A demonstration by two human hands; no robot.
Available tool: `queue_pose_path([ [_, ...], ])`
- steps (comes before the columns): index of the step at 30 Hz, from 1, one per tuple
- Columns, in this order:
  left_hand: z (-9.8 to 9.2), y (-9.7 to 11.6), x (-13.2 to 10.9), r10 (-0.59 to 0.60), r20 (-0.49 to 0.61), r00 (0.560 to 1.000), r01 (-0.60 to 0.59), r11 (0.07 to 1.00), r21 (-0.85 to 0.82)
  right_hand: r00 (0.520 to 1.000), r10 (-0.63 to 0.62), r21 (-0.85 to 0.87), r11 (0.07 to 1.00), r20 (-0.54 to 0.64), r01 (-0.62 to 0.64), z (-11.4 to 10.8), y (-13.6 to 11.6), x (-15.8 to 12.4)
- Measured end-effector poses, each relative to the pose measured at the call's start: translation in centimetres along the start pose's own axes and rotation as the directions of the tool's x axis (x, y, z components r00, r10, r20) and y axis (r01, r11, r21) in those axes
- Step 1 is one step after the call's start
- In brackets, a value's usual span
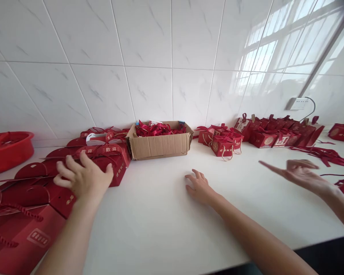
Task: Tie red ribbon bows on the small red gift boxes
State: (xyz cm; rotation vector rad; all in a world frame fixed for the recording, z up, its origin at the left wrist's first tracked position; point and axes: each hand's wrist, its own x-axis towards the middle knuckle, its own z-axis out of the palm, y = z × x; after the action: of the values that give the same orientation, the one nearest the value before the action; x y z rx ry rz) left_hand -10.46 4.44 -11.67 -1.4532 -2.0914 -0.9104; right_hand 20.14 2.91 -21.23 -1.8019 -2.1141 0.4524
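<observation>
My left hand [87, 176], fingers spread and holding nothing, is raised over a cluster of red gift boxes [60, 194] on the left. Some of these have twisted red cord handles and gold lettering. My right hand [199, 187] is low at the middle of the white table [149, 221], its fingers loosely bent and apart, with nothing in them. Beyond it stands a cardboard box [160, 147] filled with dark red ribbons [157, 130]. Small red boxes [225, 147] with cream rope handles and ribbons sit farther back, to the right of the cardboard box.
A co-worker's hand [301, 173] reaches in from the right, one finger pointing. Behind it are rows of red boxes [263, 139] and loose red ribbons [326, 154]. A red basin [10, 156] stands at far left. The tiled wall [149, 46] carries a power socket [298, 103].
</observation>
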Motion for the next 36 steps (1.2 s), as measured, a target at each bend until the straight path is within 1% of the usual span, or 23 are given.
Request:
queue_pose_path([
  [1,0.1,-0.7,0.5,-0.064,0.084,0.994,0.060,0.997,0.043,1.000,0.002,0.004,1.000,0.008,-0.002,0.0,0.0,-0.1],
  [2,0.4,-1.3,0.9,-0.107,0.188,0.976,0.094,0.993,0.077,1.000,0.006,0.006,1.000,0.018,-0.006,-0.1,0.0,-0.1],
  [4,1.1,-2.0,1.3,-0.143,0.354,0.924,0.109,0.988,0.113,0.999,0.018,0.008,1.000,0.034,-0.018,-0.2,0.1,-0.2],
  [5,1.5,-2.1,1.3,-0.142,0.399,0.906,0.101,0.988,0.121,0.999,0.023,0.009,1.000,0.041,-0.024,-0.3,0.1,-0.2],
  [7,2.2,-1.9,1.0,-0.119,0.405,0.907,0.073,0.989,0.127,0.998,0.028,0.011,1.000,0.053,-0.029,-0.4,0.0,-0.3],
  [10,2.7,-1.2,0.2,-0.038,0.324,0.945,-0.002,0.993,0.121,0.998,0.027,0.015,0.999,0.065,-0.028,-0.5,-0.1,-0.4],
  [12,2.7,-0.8,-0.3,0.018,0.278,0.961,-0.054,0.991,0.121,0.997,0.026,0.020,0.999,0.068,-0.027,-0.5,-0.2,-0.5],
  [14,2.5,-0.3,-0.6,0.037,0.279,0.960,-0.076,0.989,0.130,0.997,0.024,0.026,0.999,0.067,-0.026,-0.5,-0.2,-0.5],
  [15,2.4,-0.1,-0.7,0.043,0.310,0.950,-0.086,0.988,0.126,0.998,0.022,0.030,0.999,0.066,-0.024,-0.5,-0.2,-0.5],
  [17,2.3,0.4,-1.0,0.079,0.410,0.909,-0.113,0.992,0.058,0.998,0.017,0.040,0.999,0.062,-0.020,-0.4,-0.1,-0.6],
  [19,2.2,0.9,-1.5,0.221,0.500,0.837,-0.170,0.974,-0.148,0.998,0.011,0.052,0.999,0.055,-0.014,-0.3,-0.1,-0.5],
  [21,2.3,1.4,-2.3,0.437,0.520,0.734,-0.205,0.872,-0.444,0.999,0.006,0.068,0.998,0.043,-0.009,-0.1,0.0,-0.5],
  [23,2.4,1.8,-3.1,0.601,0.494,0.629,-0.148,0.716,-0.682,1.000,0.009,0.092,0.996,0.025,-0.011,-0.1,0.1,-0.4],
  [24,2.5,2.0,-3.5,0.642,0.482,0.596,-0.092,0.651,-0.753,1.000,0.013,0.109,0.994,0.013,-0.014,-0.1,0.1,-0.3],
  [25,2.7,2.2,-3.8,0.662,0.474,0.581,-0.037,0.603,-0.797,1.000,0.018,0.130,0.991,-0.001,-0.018,-0.1,0.1,-0.2],
  [26,3.0,2.4,-4.2,0.667,0.465,0.582,0.011,0.566,-0.824,1.000,0.023,0.156,0.988,-0.017,-0.021,-0.2,0.1,-0.1],
  [27,3.3,2.6,-4.5,0.660,0.452,0.600,0.046,0.536,-0.843,0.999,0.028,0.186,0.982,-0.033,-0.021,-0.3,0.0,0.0],
  [28,3.8,2.8,-4.9,0.642,0.435,0.631,0.068,0.512,-0.856,0.998,0.031,0.218,0.976,-0.049,-0.019,-0.4,-0.1,0.0],
  [30,4.9,3.2,-5.7,0.588,0.383,0.712,0.087,0.468,-0.879,0.996,0.025,0.288,0.958,-0.081,-0.001,-0.7,-0.4,0.0],
  [32,6.0,3.8,-6.5,0.521,0.323,0.790,0.099,0.411,-0.906,0.993,-0.009,0.442,0.895,-0.114,0.059,-1.1,-0.8,-0.2],
  [33,6.4,4.0,-6.9,0.490,0.305,0.816,0.116,0.378,-0.919,0.989,-0.022,0.528,0.843,-0.149,0.099,-1.3,-1.1,-0.1],
  [35,7.0,4.4,-7.6,0.455,0.297,0.839,0.155,0.324,-0.933,0.962,-0.016,0.609,0.771,-0.273,0.186,-2.1,-1.6,0.4],
  [36,7.1,4.4,-7.7,0.454,0.303,0.838,0.172,0.307,-0.936,0.940,-0.004,0.594,0.774,-0.342,0.219,-2.6,-1.9,1.0],
])
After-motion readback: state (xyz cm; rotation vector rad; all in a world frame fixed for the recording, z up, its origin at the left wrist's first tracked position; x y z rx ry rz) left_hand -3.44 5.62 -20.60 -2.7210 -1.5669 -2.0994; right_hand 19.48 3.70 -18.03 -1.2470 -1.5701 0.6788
